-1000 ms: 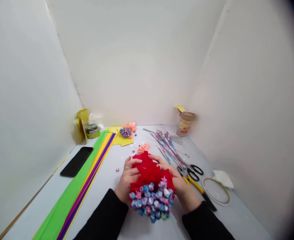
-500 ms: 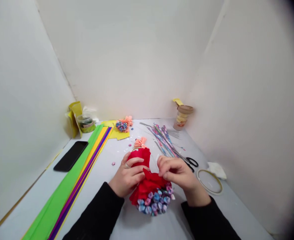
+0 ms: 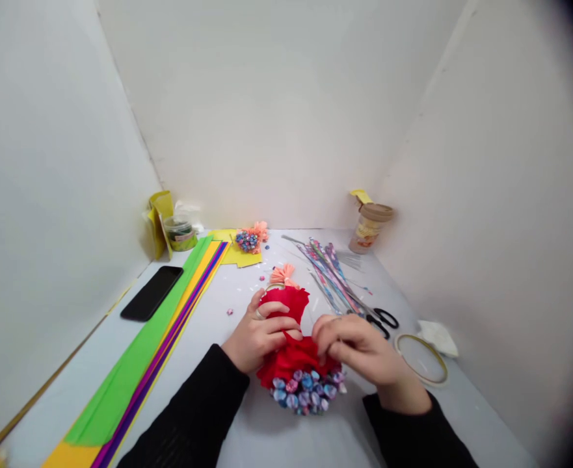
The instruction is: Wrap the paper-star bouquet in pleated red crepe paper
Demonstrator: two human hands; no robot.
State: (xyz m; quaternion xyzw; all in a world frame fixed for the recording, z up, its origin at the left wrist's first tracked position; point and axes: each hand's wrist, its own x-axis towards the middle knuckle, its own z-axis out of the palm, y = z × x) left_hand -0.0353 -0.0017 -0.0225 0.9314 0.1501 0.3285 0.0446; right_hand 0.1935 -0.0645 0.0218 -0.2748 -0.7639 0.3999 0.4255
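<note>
Red crepe paper (image 3: 291, 361) wraps a bunch of small blue, pink and purple paper flowers (image 3: 306, 392), whose heads point toward me. My left hand (image 3: 259, 331) is closed round the narrow part of the red wrap, a ring on one finger. At the wrap's right edge, my right hand (image 3: 364, 351) has its fingertips bent together against the red paper. A peach paper tassel (image 3: 285, 275) lies just beyond the wrap.
Left are long coloured paper strips (image 3: 134, 370) and a black phone (image 3: 152, 294). To the right lie patterned strips (image 3: 330, 273), scissors (image 3: 382, 320) and a tape roll (image 3: 421, 359). A lidded cup (image 3: 370, 227) and a small tub (image 3: 179, 234) stand at the back.
The camera view has shifted, so the whole scene sits further right. My right fingers have moved slightly along the red paper's edge; my left hand keeps its hold.
</note>
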